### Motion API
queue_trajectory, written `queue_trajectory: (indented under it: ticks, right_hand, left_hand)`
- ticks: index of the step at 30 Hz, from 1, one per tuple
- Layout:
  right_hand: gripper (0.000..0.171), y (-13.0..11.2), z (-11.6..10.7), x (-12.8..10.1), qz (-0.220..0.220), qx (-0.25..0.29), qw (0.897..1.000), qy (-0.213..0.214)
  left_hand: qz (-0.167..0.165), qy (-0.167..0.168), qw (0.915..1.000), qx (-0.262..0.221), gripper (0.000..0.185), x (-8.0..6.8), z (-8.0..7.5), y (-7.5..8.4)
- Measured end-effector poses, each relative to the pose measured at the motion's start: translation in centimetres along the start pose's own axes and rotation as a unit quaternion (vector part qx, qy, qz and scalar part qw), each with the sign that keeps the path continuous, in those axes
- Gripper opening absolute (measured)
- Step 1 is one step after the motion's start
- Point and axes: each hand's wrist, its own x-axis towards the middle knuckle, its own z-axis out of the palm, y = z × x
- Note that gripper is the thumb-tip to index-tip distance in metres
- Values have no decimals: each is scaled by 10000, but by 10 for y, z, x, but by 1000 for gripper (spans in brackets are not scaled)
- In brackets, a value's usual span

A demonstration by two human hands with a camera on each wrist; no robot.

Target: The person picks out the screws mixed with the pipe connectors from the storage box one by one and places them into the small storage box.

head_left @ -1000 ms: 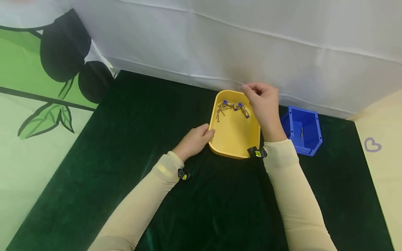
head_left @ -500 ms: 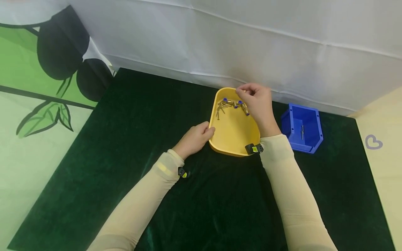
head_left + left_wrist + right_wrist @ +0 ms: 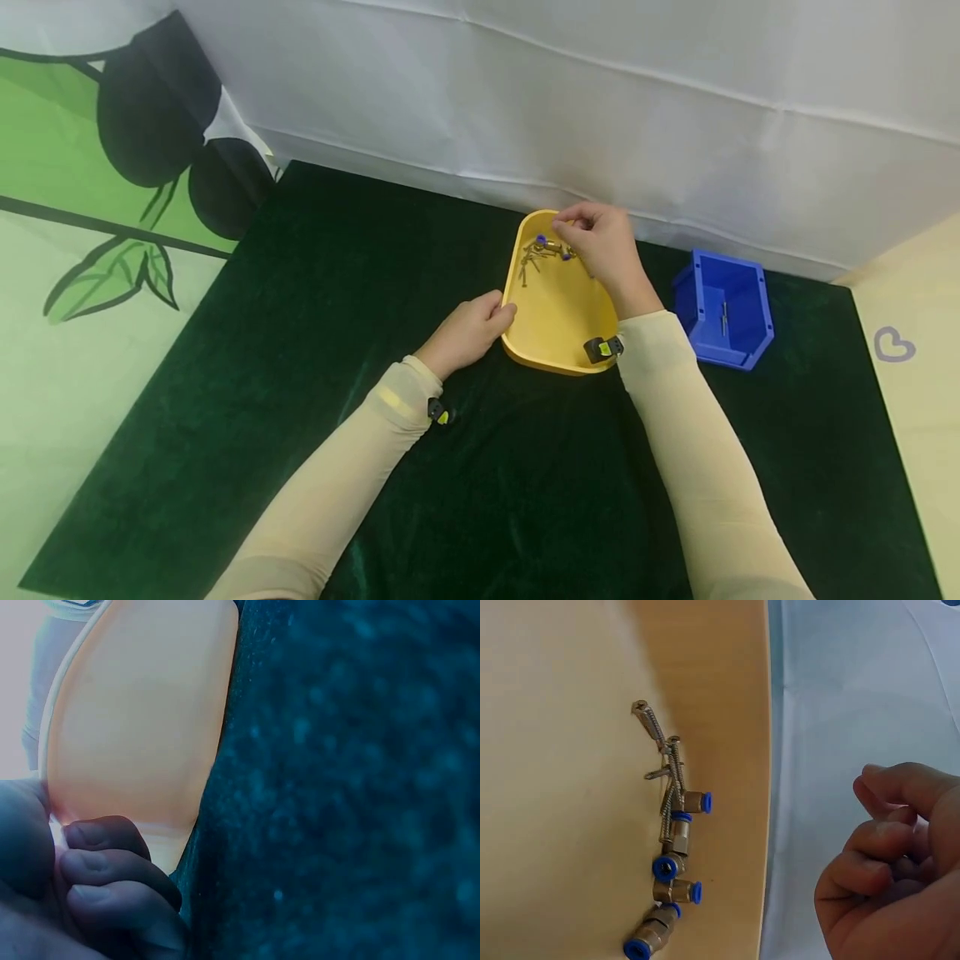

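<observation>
My left hand [image 3: 467, 333] grips the left rim of a yellow plastic tray [image 3: 561, 327], fingers curled under its outer wall in the left wrist view. Over the tray's far right part hovers my right hand [image 3: 606, 250], fingers curled and thumb near the index fingertip. Nothing shows between them. Inside the tray, near the far wall, lies a small heap of screws [image 3: 672, 776]. Beside it are several brass push-in pipe fittings [image 3: 680, 838] with blue collars. In the head view the right hand hides some of these fittings.
A blue storage bin [image 3: 742, 292] stands right of the tray, with thin metal pieces [image 3: 724, 319], probably screws, inside. Dark green cloth [image 3: 360, 275] covers the table. A white hanging sheet [image 3: 525, 108] rises behind its back edge.
My right hand has moved left from the tray's right edge to over the fittings. The left hand keeps its hold on the rim, and the tray stays about where it was.
</observation>
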Motion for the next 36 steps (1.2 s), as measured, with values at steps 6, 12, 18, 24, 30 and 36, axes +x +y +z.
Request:
queue_trajectory:
  ticks: [6, 12, 18, 24, 30, 36]
  right_hand:
    - [16, 8, 10, -2, 86, -278, 9990, -335]
    - [17, 16, 17, -2, 89, -538, 9948, -861]
    - [14, 20, 21, 1, 165, -792, 9872, -1375]
    - [12, 20, 28, 3, 281, -1081, 9799, -1652]
    - [11, 21, 30, 3, 404, -1177, 9768, -1745]
    - [10, 27, 33, 6, 383, -1268, 9755, -1756]
  left_hand:
    - [14, 15, 9999, 123, 31, 0, 4, -2]
    - [85, 9, 9999, 69, 29, 1, 6, -1]
    - [187, 28, 9998, 59, 30, 2, 4, -1]
    - [150, 19, 9999, 43, 30, 2, 2, -2]
    - [128, 3, 9999, 34, 30, 3, 2, -2]
    - [119, -20, 9999, 77, 34, 6, 1, -2]
